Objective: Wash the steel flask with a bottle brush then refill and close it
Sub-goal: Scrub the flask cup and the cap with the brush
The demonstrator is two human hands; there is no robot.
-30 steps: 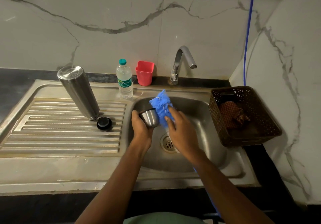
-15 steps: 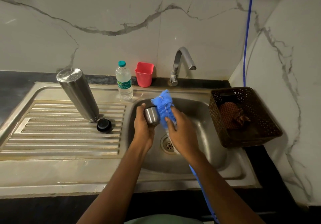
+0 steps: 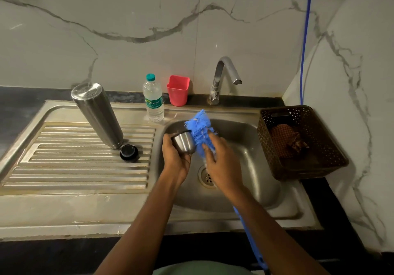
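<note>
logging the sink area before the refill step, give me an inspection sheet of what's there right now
surface: steel sink with ribbed drainboard.
job's things: steel flask stands on the drainboard, apparently inverted; black stopper beside it; steel cup and bottle brush over the basin.
clutter: water bottle and pink cup at the back; brown basket holding a cloth.
grips: left hand holds the steel cup; right hand holds the bottle brush near its bristles.
cables: blue line down the wall.
surroundings: marble-look wall; tap, no stream seen.
</note>
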